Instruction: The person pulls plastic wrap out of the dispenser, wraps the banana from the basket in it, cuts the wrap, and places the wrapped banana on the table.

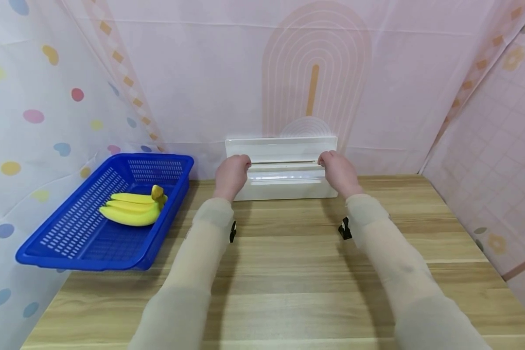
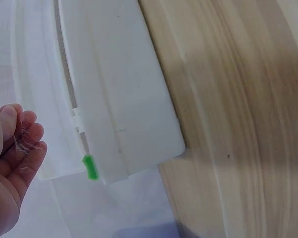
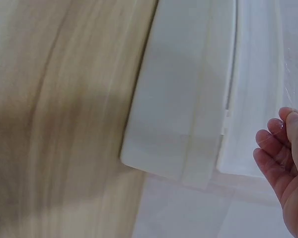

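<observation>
At the back of the table stands a long white cling film dispenser (image 1: 284, 189), its lid (image 1: 284, 146) raised against the curtain. My left hand (image 1: 232, 175) pinches clear cling film between thumb and fingers at the left end; crinkles of the film (image 2: 27, 141) show in the left wrist view. At the other end my right hand (image 1: 339, 172) pinches the film too, seen as a thin shiny edge (image 3: 289, 89) in the right wrist view. Both hands are over the opening between lid and box. A green tab (image 2: 91, 167) sits at the box's left end.
To the left a blue plastic basket (image 1: 168, 228) holds a bunch of yellow bananas (image 1: 133, 212). The wood-grain table (image 1: 284, 291) lies in front of the dispenser. Patterned curtains (image 1: 210, 73) enclose the back and both sides.
</observation>
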Motion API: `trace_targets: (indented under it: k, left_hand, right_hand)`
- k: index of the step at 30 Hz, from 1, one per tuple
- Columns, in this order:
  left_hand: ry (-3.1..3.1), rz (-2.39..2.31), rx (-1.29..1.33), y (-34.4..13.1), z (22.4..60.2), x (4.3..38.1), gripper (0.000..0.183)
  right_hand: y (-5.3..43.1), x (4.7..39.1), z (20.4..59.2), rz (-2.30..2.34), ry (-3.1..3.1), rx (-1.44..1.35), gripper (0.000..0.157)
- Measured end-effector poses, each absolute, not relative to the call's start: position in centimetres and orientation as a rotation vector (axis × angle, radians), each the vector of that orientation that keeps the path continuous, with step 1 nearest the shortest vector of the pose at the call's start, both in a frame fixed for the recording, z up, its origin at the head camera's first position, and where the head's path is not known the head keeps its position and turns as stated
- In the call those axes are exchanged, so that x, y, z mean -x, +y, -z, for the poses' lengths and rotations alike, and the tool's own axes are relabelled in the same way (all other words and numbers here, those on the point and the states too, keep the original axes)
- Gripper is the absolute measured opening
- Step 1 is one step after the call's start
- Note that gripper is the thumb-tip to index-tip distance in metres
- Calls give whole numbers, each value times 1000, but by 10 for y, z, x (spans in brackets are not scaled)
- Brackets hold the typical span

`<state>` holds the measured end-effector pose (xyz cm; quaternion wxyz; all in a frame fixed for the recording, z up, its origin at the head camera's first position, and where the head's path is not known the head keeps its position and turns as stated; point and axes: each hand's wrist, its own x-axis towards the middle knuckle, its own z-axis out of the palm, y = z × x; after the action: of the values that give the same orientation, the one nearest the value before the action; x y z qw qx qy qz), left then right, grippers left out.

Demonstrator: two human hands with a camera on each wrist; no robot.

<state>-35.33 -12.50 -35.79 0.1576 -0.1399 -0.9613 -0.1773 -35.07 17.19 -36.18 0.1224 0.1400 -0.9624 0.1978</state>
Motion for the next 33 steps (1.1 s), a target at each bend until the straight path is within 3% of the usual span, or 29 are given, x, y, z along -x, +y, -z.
trace_targets:
  k: [33]
  left_hand:
    - [-2430,431,694,-138,304,335,11]
  right_hand:
    - [185,335,303,-606,-2615,-585,10]
